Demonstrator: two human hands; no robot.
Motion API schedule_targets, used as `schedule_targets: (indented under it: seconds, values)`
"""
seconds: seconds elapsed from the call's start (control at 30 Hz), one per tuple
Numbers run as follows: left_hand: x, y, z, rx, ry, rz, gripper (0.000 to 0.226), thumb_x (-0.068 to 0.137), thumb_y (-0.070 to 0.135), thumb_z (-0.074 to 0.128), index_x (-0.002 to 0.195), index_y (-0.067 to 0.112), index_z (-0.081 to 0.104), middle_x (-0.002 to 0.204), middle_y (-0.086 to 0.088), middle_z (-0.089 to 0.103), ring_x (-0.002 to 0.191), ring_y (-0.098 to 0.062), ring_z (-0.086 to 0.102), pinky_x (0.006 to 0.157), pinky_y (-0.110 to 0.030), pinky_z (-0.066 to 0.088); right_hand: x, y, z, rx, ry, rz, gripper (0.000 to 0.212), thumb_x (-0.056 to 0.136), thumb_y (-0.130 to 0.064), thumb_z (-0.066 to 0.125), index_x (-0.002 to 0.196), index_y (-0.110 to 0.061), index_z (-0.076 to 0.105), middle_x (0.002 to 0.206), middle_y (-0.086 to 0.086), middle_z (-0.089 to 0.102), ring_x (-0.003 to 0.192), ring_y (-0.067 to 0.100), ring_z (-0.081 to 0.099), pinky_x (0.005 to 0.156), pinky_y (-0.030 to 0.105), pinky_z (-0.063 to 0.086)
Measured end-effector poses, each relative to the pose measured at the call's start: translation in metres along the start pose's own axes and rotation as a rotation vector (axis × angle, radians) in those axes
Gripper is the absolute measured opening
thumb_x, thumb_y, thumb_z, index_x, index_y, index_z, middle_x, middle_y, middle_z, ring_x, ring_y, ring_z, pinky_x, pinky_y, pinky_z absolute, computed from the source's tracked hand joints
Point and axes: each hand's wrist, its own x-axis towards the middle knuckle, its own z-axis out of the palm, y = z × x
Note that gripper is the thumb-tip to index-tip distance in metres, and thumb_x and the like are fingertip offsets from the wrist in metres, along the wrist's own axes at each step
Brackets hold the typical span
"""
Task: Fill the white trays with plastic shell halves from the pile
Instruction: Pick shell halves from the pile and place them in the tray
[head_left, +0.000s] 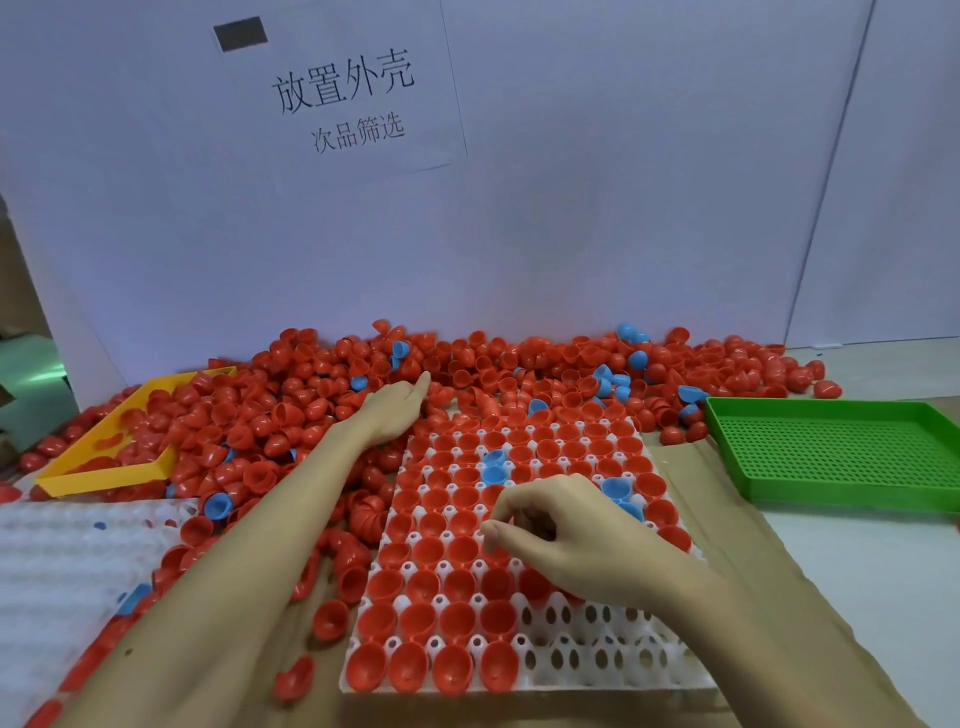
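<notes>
A white tray (613, 660) lies in front of me, most of its cups holding red shell halves and a few blue ones; the near right cups are bare. A big pile of red and blue shell halves (291, 410) spreads behind and left of it. My left hand (397, 408) reaches into the pile just beyond the tray's far left corner, fingers stretched forward. My right hand (566, 535) hovers over the tray's middle, fingers curled with thumb and forefinger close together; whether it pinches a shell I cannot tell.
A yellow tray (104, 478) sits half buried in shells at the left. An empty green perforated tray (841, 452) stands at the right. A second white tray (62, 551) lies at the near left. A white wall with a paper sign (343, 98) closes the back.
</notes>
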Motion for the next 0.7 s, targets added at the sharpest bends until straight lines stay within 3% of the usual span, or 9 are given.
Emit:
schedule_targets:
  seconds: [0.07,0.13,0.23,0.33,0.47,0.57,0.7]
  values:
    - [0.001,-0.005,-0.004,0.067,0.089,0.148,0.055,0.113,0.044,0.031,0.075,0.013,0.054,0.078,0.003,0.055,0.073,-0.014,0.053,0.082,-0.038,0.046,0.0,0.0,0.0,-0.003,0.003,0.003,0.027,0.106,-0.039,0.059,0.094,-0.022,0.077,0.059,-0.017,0.056,0.053,0.005,0.046,0.054,0.021,0.038]
    - [0.001,-0.012,-0.005,0.051,0.231,0.241,0.04,0.112,0.034,0.042,0.102,0.01,0.073,0.11,0.002,0.065,0.103,-0.012,0.059,0.096,-0.032,0.045,0.0,-0.001,-0.001,-0.003,0.01,0.01,0.027,0.106,-0.038,0.059,0.094,-0.022,0.077,0.059,-0.021,0.057,0.053,0.006,0.047,0.054,0.021,0.038]
    - [-0.004,-0.01,-0.01,-0.05,0.383,0.327,0.031,0.109,0.024,0.052,0.127,0.007,0.072,0.136,-0.003,0.064,0.126,-0.017,0.059,0.112,-0.033,0.043,0.0,0.001,-0.003,0.002,0.036,0.021,0.027,0.106,-0.037,0.059,0.094,-0.022,0.077,0.058,-0.015,0.055,0.054,0.006,0.046,0.056,0.024,0.039]
    - [-0.024,0.0,-0.014,-0.209,0.419,0.361,0.035,0.1,0.034,0.07,0.128,0.013,0.073,0.136,0.003,0.065,0.122,-0.014,0.064,0.11,-0.041,0.051,0.0,0.002,-0.004,0.016,0.066,0.02,0.027,0.106,-0.038,0.059,0.092,-0.023,0.076,0.057,-0.012,0.054,0.053,0.007,0.045,0.056,0.023,0.04]
    - [-0.073,0.018,-0.007,-0.386,0.407,0.45,0.057,0.078,0.042,0.089,0.128,0.019,0.073,0.134,0.013,0.065,0.112,-0.004,0.07,0.098,-0.024,0.057,0.001,0.003,-0.003,0.004,0.204,0.037,0.019,0.106,-0.032,0.06,0.099,-0.023,0.075,0.064,-0.01,0.06,0.056,0.008,0.052,0.058,0.022,0.044]
    - [-0.111,0.028,0.003,-0.439,0.411,0.525,0.055,0.077,0.034,0.091,0.127,0.021,0.073,0.132,0.012,0.067,0.112,-0.007,0.071,0.098,-0.023,0.057,0.001,0.003,-0.002,0.034,0.305,0.052,0.012,0.106,-0.024,0.059,0.115,-0.026,0.068,0.078,-0.005,0.067,0.066,0.016,0.064,0.063,0.03,0.056]
    - [-0.155,0.039,0.015,-0.545,0.336,0.62,0.05,0.081,0.027,0.09,0.127,0.023,0.073,0.133,0.007,0.069,0.115,-0.016,0.072,0.097,-0.024,0.057,0.003,-0.001,0.002,0.171,0.421,0.059,0.05,0.104,-0.022,0.063,0.148,-0.034,0.044,0.108,-0.013,0.066,0.086,0.009,0.073,0.069,0.027,0.061]
